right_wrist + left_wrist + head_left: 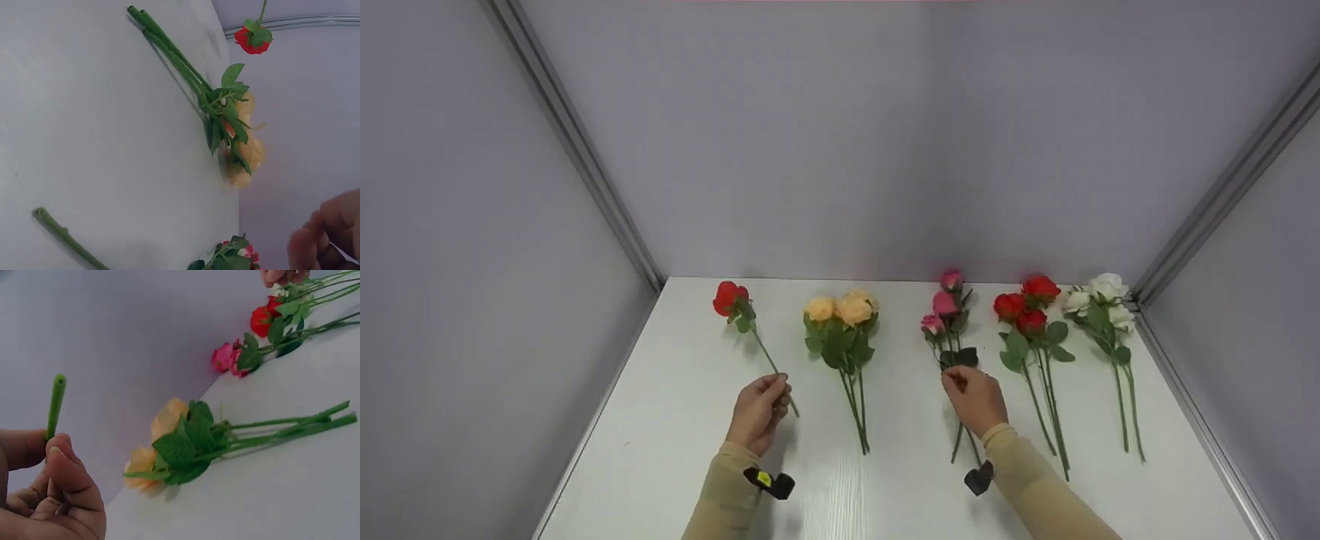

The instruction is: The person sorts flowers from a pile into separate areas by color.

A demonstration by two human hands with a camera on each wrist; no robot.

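My left hand (760,409) pinches the lower stem of a single red rose (730,298) between thumb and fingertips, its bloom pointing up and left. In the left wrist view, the cut end of its stem (57,399) sticks out past the fingers. Pink roses (945,304) lie on the table with my right hand (976,396) over their stems in the head view. The right wrist view shows that hand's fingers (304,244) loosely curled, with no stem visible in them. Yellow roses (840,309) lie in a bunch between the two hands.
Right of the pink roses lies a bunch of red roses (1031,322), and white roses (1108,288) lie beyond it near the right edge. Grey walls (840,150) enclose the white table (660,450) at the back and both sides.
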